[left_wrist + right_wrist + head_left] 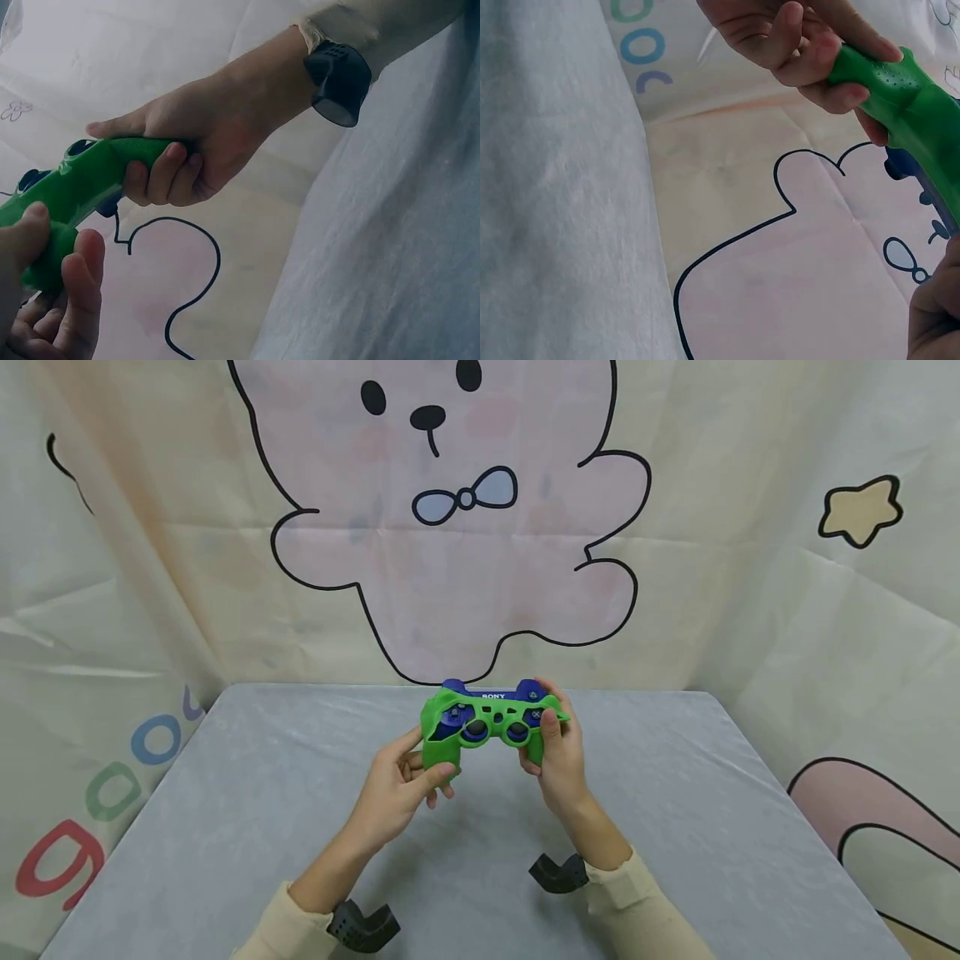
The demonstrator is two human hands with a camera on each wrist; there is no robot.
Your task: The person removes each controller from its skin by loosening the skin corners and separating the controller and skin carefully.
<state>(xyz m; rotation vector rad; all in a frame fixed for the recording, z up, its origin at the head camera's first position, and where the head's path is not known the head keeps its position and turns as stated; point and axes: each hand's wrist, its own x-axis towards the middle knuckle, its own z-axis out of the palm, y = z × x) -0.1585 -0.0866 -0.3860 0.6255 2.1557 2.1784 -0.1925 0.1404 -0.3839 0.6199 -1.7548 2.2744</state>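
A blue game controller [454, 717] with SONY on its top edge is held up in front of me, over the table. Around it sits a green silicone cover [497, 703], askew at the left, where blue casing shows through a gap. My left hand [392, 789] pinches the left handle, thumb in front and fingers behind. On the opposite side my right hand [564, 770] grips the right handle, its thumb on the front near the buttons. In the left wrist view, the right hand's fingers [161, 180] curl under the green handle.
A grey cloth-covered table [247, 827] spreads beneath both hands. Behind it hangs a pale curtain [697, 527] with a cartoon bear printed on it. Each wrist wears a black camera mount, left mount [363, 928] and right mount [558, 873].
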